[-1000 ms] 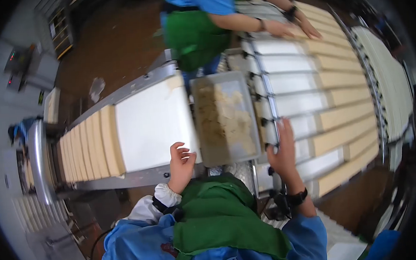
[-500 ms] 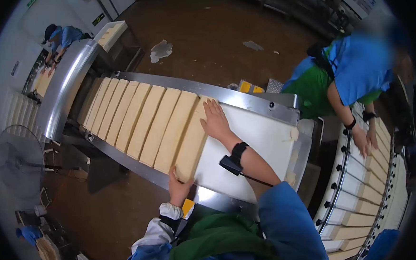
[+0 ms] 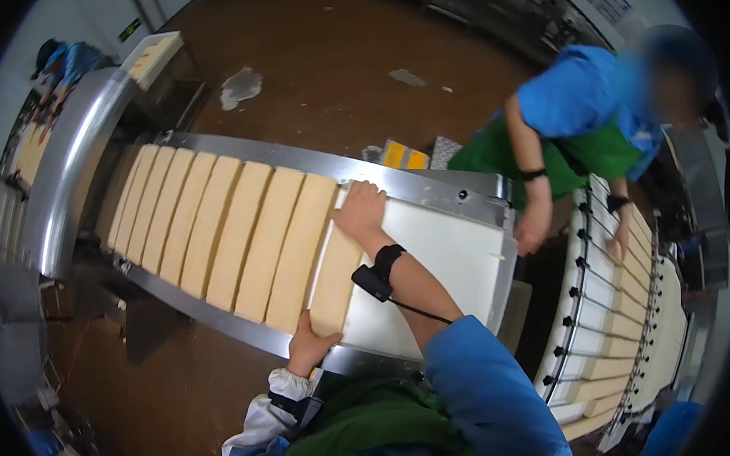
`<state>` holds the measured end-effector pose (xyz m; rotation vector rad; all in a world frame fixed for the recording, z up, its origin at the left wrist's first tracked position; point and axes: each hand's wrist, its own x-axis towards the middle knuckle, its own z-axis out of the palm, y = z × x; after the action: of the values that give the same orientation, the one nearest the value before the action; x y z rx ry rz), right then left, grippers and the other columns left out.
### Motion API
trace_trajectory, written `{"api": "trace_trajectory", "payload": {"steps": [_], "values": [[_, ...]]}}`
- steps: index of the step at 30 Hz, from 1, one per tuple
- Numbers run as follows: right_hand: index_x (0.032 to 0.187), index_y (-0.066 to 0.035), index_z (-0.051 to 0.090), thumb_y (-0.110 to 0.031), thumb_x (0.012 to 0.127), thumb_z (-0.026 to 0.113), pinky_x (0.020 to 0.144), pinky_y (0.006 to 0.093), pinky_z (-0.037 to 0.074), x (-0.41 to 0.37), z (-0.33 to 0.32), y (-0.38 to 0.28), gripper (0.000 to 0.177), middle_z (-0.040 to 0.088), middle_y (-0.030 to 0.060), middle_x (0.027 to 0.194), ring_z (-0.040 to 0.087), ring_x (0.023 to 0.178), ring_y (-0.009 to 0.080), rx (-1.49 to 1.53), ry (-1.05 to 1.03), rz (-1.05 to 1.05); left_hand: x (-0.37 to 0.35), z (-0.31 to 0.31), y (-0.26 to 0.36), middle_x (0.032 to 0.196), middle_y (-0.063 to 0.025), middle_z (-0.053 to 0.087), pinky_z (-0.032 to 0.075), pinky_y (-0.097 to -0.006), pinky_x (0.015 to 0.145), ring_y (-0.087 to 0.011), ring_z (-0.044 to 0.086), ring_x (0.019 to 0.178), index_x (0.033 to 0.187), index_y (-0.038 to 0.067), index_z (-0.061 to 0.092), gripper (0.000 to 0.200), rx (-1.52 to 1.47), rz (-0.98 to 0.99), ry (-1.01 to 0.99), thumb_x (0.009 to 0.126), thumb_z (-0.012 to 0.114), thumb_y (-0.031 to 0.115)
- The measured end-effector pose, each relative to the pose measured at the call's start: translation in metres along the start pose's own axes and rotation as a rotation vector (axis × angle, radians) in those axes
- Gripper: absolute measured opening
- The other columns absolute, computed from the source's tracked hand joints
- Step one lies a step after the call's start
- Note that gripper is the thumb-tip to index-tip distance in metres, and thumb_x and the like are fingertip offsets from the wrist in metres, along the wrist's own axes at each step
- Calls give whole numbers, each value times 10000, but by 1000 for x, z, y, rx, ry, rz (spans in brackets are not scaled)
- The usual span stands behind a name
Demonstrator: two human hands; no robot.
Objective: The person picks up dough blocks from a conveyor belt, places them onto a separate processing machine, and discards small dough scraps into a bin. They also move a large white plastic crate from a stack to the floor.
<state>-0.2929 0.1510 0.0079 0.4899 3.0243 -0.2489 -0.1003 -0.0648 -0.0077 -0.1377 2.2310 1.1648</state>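
A long pale-yellow block (image 3: 333,282) with a smooth surface lies across the white conveyor belt (image 3: 438,261), last on the right of a row of similar blocks (image 3: 249,242). My left hand (image 3: 310,347) grips its near end, with the thumb on the row side and the fingers curled against the end. At the far end my right hand (image 3: 362,211) is wrapped over the block, fingers bent. A narrow strip of belt shows between this block and its neighbour. A dark band with a small black device (image 3: 372,283) sits on my right wrist.
Metal rails (image 3: 362,172) flank the belt. On the right a co-worker (image 3: 570,102) bends over a second, curved conveyor (image 3: 572,307) carrying more blocks. Another person (image 3: 71,66) works at the far left, beyond a shiny metal hood (image 3: 85,161).
The gripped block has come apart from the row, opening a gap. My right fingers have curled over its far end. One of the co-worker's hands has left the blocks and moved towards my belt's end.
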Motion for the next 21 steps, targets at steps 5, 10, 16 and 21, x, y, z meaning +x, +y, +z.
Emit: {"api": "trace_trajectory", "payload": {"steps": [5,10,16,21], "values": [[1112,23,581,-503,731,659,970,459,356,-52,-22,89,654,541,196,1163,475,1156,292,-65,-20,246,-1,0,27,1069,-200,649,512,-442,824,-388,626,963,1327,110,437,870,257,99,-67,590,832,350],[1318,102,388,-578,542,801,1021,547,366,-151,-58,199,1111,496,278,1276,425,1267,386,368,-359,468,1,13,45,1030,-188,644,512,-467,810,-407,612,932,1330,152,440,897,429,345,-96,549,850,314],[1199,-213,592,-185,763,625,731,479,499,-213,-30,194,438,589,190,929,594,874,361,145,48,183,26,32,40,979,-182,665,531,-471,780,-410,636,891,1239,137,489,791,495,421,-51,541,838,268],[1240,-216,593,-232,764,660,799,460,466,-272,-55,247,482,532,231,997,557,937,396,184,190,323,2,80,102,944,-188,665,515,-473,768,-409,631,887,1126,82,528,606,419,627,-96,591,795,182]]}}
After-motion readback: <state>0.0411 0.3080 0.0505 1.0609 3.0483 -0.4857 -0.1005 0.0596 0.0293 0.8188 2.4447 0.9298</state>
